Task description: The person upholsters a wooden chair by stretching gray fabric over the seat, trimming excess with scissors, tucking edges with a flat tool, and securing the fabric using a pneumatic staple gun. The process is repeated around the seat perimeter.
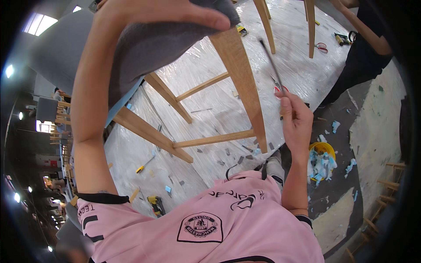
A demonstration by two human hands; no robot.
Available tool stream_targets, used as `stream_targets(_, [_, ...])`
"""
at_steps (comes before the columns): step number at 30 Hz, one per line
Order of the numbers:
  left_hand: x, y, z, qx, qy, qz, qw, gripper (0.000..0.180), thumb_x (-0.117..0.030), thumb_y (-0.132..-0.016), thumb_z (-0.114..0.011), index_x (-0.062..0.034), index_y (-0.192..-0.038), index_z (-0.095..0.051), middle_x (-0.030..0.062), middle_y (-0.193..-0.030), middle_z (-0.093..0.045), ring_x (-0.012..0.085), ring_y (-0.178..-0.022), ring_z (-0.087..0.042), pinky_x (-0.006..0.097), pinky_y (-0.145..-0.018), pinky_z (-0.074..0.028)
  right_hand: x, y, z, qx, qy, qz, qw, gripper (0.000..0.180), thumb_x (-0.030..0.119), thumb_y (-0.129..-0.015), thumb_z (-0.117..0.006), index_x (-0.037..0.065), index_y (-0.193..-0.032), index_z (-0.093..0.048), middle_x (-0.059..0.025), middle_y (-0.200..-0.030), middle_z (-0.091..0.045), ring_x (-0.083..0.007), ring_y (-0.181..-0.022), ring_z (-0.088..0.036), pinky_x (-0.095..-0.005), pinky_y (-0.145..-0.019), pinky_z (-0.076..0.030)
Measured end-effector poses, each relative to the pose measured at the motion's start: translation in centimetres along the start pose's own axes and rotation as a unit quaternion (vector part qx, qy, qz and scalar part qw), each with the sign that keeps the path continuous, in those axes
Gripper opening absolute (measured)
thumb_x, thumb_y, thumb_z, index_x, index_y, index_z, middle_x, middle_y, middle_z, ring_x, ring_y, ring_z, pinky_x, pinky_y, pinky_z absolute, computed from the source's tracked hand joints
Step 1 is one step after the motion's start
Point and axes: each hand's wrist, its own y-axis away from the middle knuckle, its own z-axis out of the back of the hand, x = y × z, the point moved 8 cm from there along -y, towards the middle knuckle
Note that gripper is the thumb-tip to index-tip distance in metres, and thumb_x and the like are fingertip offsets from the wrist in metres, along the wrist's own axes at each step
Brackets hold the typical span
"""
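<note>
A chair with grey upholstery (149,52) and pale wooden legs (241,74) stands tilted over a table covered in clear plastic film. My left hand (171,11) is at its upper edge, thumb stretched along the grey fabric near the top of the closest leg; the other fingers are cut off by the frame. To the right of that leg, my right hand (296,116) is closed round a long thin metal rod (272,59) with a dark tip, pointing up and away. Its lower end is hidden in my fist. Red-handled scissors (280,90) lie just behind the rod.
The film-covered table (206,118) carries scraps, a yellow cutter (140,169) and a yellow-black tool (155,206). More chair legs (265,26) and red scissors (321,47) are at the back. A person in black (368,52) stands right. A yellow bucket (332,151) of blue-white scraps sits on the floor.
</note>
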Motion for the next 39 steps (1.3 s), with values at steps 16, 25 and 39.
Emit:
stream_targets(16, [-1.2,-3.3,-2.1,0.105,0.236,-0.123,0.958,0.035,-0.025,-0.081,-0.087,-0.0007,-0.104,-0.076,0.0124,-0.104,-0.074,0.025,-0.097,-0.069,0.035,-0.09,-0.053,3.7,-3.2,-2.6,-0.029,-0.027,0.111,0.993,0.017,0.018,-0.096,-0.072,0.002,-0.101,-0.074,-0.0117,-0.071,-0.062,-0.0247,-0.057,-0.057,-0.0358,-0.054,-0.043])
stream_targets(25, [-0.8,-3.0,-2.3,0.16,0.216,-0.006,0.963,0.03,-0.021,-0.079,-0.086,-0.002,-0.1,-0.078,0.0106,-0.102,-0.076,0.0234,-0.097,-0.07,0.034,-0.09,-0.053,3.9,-5.0,-2.9,0.004,-0.054,0.135,0.989,0.015,0.018,-0.094,-0.073,0.003,-0.098,-0.074,-0.0106,-0.071,-0.063,-0.0269,-0.059,-0.06,-0.0366,-0.054,-0.044])
stream_targets(39, [0.4,-2.7,-2.0,0.131,0.292,-0.024,0.947,0.057,-0.028,-0.068,-0.092,-0.0046,-0.117,-0.076,0.0193,-0.128,-0.068,0.0391,-0.127,-0.059,0.057,-0.117,-0.033,-4.5,-6.8,-4.9,0.252,-0.328,0.009,0.911,0.037,0.033,-0.102,-0.068,-0.001,-0.09,-0.074,0.0019,-0.062,-0.056,-0.0026,-0.054,-0.046,-0.0224,-0.049,-0.033])
